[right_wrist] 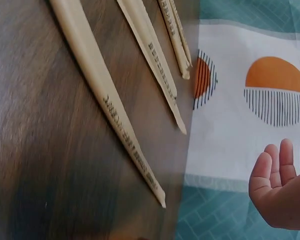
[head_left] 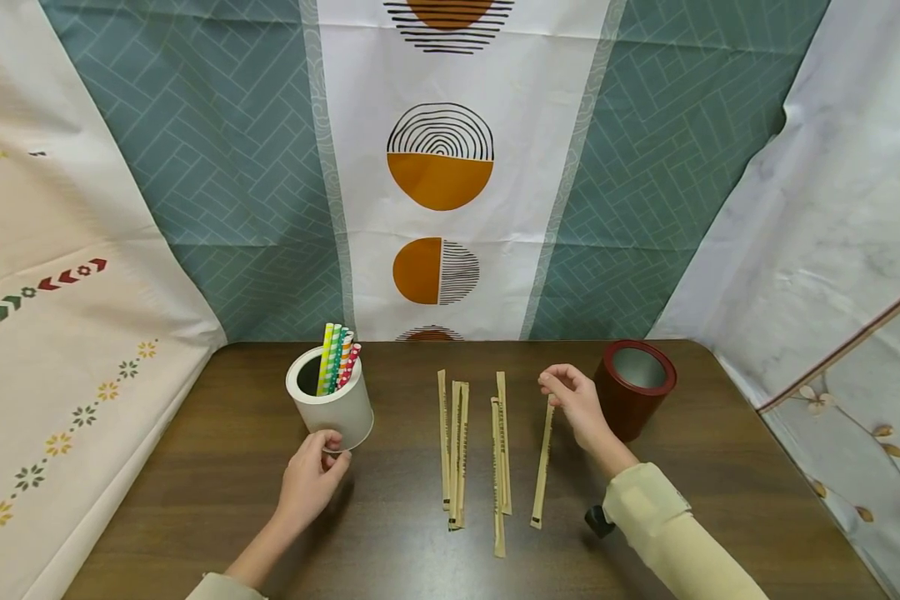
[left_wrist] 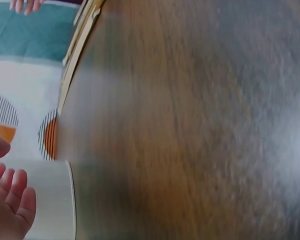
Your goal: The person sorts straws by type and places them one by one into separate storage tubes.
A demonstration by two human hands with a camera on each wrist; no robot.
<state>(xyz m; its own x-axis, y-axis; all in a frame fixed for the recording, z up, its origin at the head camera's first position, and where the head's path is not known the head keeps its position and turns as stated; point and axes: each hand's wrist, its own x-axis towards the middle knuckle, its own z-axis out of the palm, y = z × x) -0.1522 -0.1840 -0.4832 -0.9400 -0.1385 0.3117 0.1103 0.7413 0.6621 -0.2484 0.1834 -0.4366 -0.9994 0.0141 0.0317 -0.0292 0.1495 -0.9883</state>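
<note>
My left hand [head_left: 311, 479] is at the near side of a white can [head_left: 336, 415], fingers loosely bent with nothing between them. Patterned paper straws [head_left: 333, 358] in yellow, green, orange and red lean inside that can. In the left wrist view, the fingers [left_wrist: 16, 192] overlap the can's pale wall. My right hand [head_left: 579, 408] is over the far end of a slim tan paper-wrapped stick [head_left: 542, 475], beside a dark red can [head_left: 621, 404]. Its fingers are relaxed and hold nothing. Dark print runs along the wrapper [right_wrist: 102, 82] in the right wrist view.
Several more wrapped sticks [head_left: 457, 458] lie lengthwise mid-table, with another group [head_left: 501, 467] to their right. A small black object [head_left: 598, 522] sits by the right sleeve. Patterned cloth [head_left: 270, 167] hangs behind the brown table [head_left: 405, 542].
</note>
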